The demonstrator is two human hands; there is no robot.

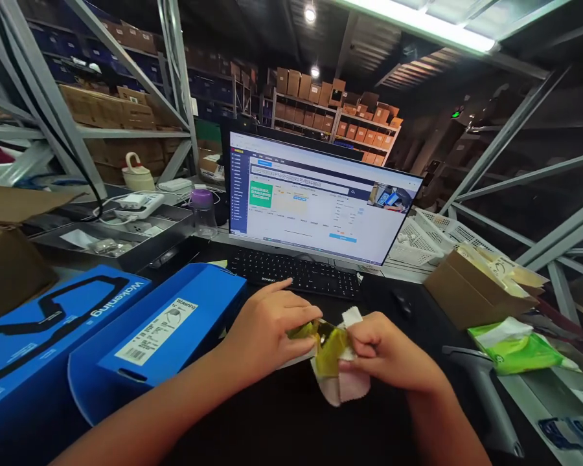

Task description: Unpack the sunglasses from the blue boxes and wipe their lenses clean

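Note:
A glossy yellow-tinted lens (331,357) is in front of the keyboard, at the middle of the head view. My left hand (272,323) pinches its left end between thumb and fingers, with the index finger along the top. Closed around a white cloth (354,388), my right hand (388,353) presses it to the lens's right side. Part of the cloth hangs below the lens, and a corner sticks up above my right fingers. Whether the lens sits in a frame is hidden by my hands.
Two blue boxes (175,323) lie on the left. Behind the hands are a black keyboard (291,272) and a monitor (311,200). A mouse (401,303), a barcode scanner (488,395), a green tissue pack (519,349) and an open carton (466,291) are on the right.

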